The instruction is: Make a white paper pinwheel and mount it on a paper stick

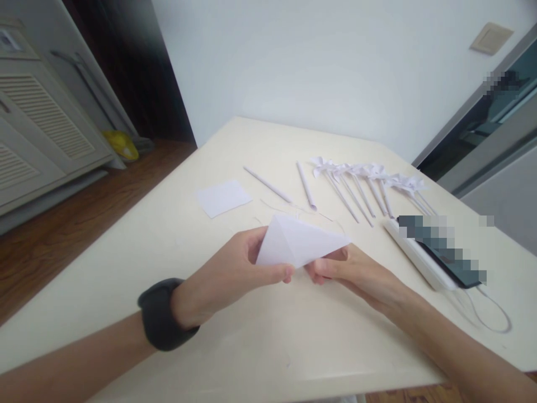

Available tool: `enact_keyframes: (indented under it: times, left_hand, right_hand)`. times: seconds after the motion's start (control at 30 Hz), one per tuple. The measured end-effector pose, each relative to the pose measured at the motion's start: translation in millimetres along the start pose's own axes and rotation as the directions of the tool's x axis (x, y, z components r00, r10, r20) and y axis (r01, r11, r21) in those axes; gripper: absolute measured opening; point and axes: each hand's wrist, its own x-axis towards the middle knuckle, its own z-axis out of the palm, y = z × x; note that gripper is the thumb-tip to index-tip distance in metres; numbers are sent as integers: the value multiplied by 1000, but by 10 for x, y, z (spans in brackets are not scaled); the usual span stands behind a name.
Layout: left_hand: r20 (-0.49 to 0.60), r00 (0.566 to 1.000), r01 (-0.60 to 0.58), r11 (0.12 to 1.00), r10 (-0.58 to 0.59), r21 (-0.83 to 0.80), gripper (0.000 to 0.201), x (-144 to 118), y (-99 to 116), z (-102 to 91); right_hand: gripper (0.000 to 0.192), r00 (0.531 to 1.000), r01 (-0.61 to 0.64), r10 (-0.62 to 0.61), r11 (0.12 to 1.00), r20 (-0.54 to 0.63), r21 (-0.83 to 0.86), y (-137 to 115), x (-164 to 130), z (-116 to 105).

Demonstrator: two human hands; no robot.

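While both hands meet above the near part of the table [126,268], they hold a folded sheet of white paper [297,242] between them. The left hand [235,274], with a dark band [161,313] on its wrist, pinches the paper's left edge, thumb below and fingers curled behind. The right hand [352,271] grips the right corner with closed fingers. Just beyond, a small white paper square [222,197] lies flat on the table. Two rolled paper sticks [285,187] lie past it. To the right, a row of paper pinwheels [369,184] on sticks rests side by side, near a phone [444,252] lying on a white box, cable trailing.
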Motion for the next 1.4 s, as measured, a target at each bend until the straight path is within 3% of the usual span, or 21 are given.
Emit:
enact_keyframes:
  times: [0.13, 0.3, 0.5, 0.63, 0.77, 0.97, 1.2, 1.4]
  left_hand:
    - [-23, 1000, 6, 999, -7, -36, 30, 18, -86, 12]
    - [-80, 997, 6, 999, -9, -38, 30, 18, -134, 25]
    - [-10, 999, 33, 994, -35, -107, 46, -6, -27, -44]
    - [-19, 999, 28, 992, -30, -127, 50, 8, -58, -44]
    - [-54, 999, -8, 996, 3, -93, 47, 24, -111, -29]
    - [33, 999, 4, 993, 0, -120, 40, 18, -86, -31]
    - [-45, 999, -28, 997, 24, -73, 34, 42, -163, -21]
    - [-113, 993, -25, 997, 34, 78, 19, 40, -65, -94]
  right_hand:
    - [12, 996, -3, 0, 999, -90, -38, 87, 68, 164]
    - [16, 989, 8, -16, 998, -148, -54, 107, 93, 239]
    - [15, 983, 31, -38, 999, -178, -39, 71, 13, 167]
    - [19, 981, 27, -35, 998, -191, -48, 37, -22, 91]
    - [19, 985, 7, -19, 997, -173, -72, 33, 3, 97]
    - [12, 975, -49, 31, 996, -222, -75, 139, 63, 184]
    - [17, 971, -21, 19, 1000, -239, -6, 134, 35, 213]
    - [26, 961, 72, -53, 995, -273, 62, 48, -52, 96]
